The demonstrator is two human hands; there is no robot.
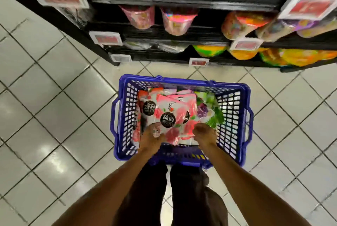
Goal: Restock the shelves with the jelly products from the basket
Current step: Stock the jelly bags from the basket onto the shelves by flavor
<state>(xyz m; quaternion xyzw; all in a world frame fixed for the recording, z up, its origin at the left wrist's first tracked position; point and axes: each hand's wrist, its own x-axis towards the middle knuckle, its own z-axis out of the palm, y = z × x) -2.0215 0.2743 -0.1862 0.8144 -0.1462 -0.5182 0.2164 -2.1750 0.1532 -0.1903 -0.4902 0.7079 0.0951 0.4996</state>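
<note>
My left hand (pixel 152 136) pinches a pink jelly pack (pixel 175 114) in the blue basket (pixel 182 79); my right hand (pixel 205 134) seems to clench its fingers on the pack's other edge. Black shelves (pixel 164 30) stand ahead, over a pale tiled floor (pixel 54 116).

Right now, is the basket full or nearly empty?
Partly full: in the blue basket, pink jelly packs cover most of the floor, a green pack beside them; wall mesh shows above them.
</note>
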